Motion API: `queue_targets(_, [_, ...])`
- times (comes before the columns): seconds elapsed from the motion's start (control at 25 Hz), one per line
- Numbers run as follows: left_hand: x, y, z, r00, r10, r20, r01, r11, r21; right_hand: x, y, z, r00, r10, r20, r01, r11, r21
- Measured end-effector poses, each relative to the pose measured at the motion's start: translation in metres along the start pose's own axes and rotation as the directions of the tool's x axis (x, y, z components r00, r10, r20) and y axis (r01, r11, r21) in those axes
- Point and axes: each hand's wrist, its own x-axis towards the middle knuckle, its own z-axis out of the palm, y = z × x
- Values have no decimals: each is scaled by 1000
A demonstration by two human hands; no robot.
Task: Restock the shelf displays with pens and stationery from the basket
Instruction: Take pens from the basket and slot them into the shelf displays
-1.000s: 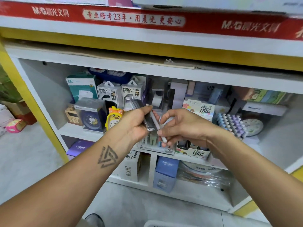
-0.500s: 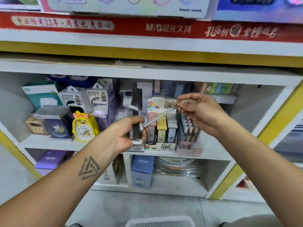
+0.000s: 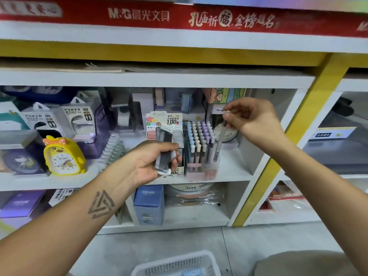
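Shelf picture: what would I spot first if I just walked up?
Probably the yellow duck clock on the left of the white shelf. In the middle, the left hand grips dark pen packs, while the right hand pinches a clear pen over the pastel pen display.

Single head-worn wide-angle view, facing forward and slightly down, close to white shelf (image 3: 229,176) at 12 o'clock, both forearms reaching in, basket (image 3: 179,261) rim at 6 o'clock.
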Motion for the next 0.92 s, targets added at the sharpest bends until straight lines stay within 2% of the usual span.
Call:
queue_targets(0.28, [4, -7, 9, 1000, 19, 2, -19, 999, 29, -21, 28, 8, 991, -56, 125, 93, 947, -309])
queue_targets(0.4, [4, -8, 11, 1000, 27, -3, -27, 999, 41, -26, 33, 10, 988, -55, 142, 100, 939, -330])
queue_targets(0.6, [5, -9, 10, 999, 38, 3, -38, 998, 55, -28, 29, 15, 956, -153, 248, 244, 887, -392])
queue_targets(0.8, [4, -9, 9, 999, 42, 13, -42, 997, 71, -31, 24, 19, 936, -191, 296, 288, 898, -331])
queue_targets(0.92, [5, -8, 7, 999, 39, 9, -39, 997, 60, -30, 27, 20, 938, -174, 299, 281, 887, -365])
